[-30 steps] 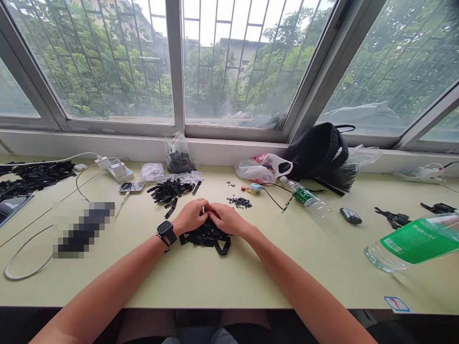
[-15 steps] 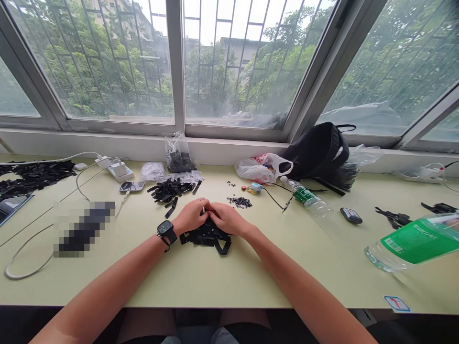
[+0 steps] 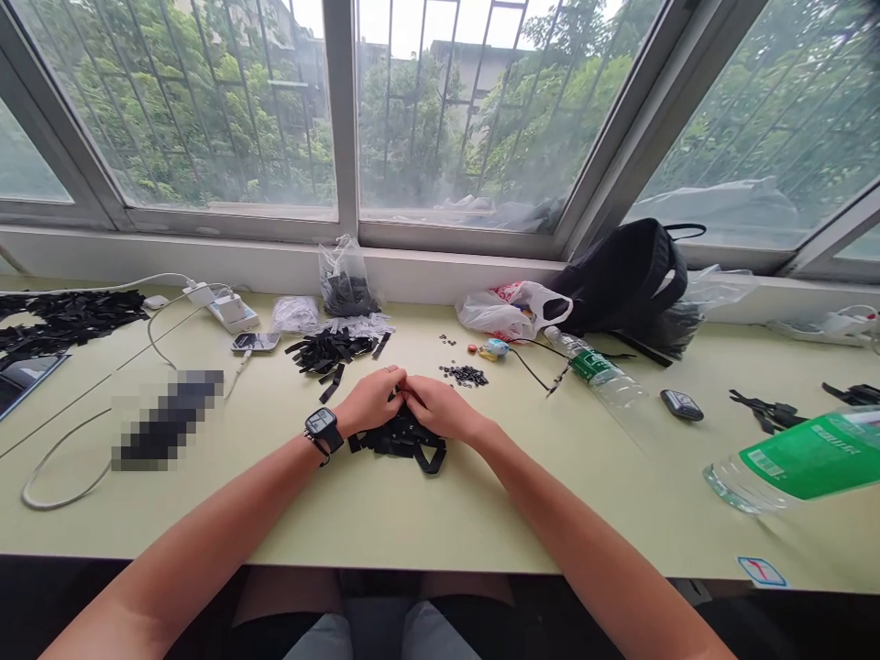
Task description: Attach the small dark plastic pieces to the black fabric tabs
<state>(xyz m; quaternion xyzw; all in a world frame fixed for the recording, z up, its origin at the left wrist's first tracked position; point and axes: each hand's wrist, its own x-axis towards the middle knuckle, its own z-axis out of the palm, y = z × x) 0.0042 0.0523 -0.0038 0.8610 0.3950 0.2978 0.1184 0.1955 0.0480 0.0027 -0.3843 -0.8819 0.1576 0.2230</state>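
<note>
My left hand (image 3: 371, 401) and my right hand (image 3: 441, 406) meet at the fingertips, both closed in a pinch. What they grip between them is too small and too covered to make out. Directly beneath lies a pile of black strips (image 3: 385, 442) with small shiny dots, one strip (image 3: 432, 458) bent into a loop at the near right. Beyond my right hand are many small dark ring-like pieces (image 3: 467, 375), loosely heaped. Flat black strips (image 3: 328, 350) form another heap beyond my left hand.
Behind stand a plastic bag of dark pieces (image 3: 346, 284), a white carrier bag (image 3: 505, 310) and a black backpack (image 3: 619, 280). To the right are a small bottle (image 3: 598, 365) and a large green-labelled bottle (image 3: 797, 458). Cables, a phone (image 3: 256, 342) and a power strip (image 3: 235, 316) lie left.
The camera view has tilted down slightly, so the table sits higher in the picture. Both hands stay together over the pile, with little visible movement.
</note>
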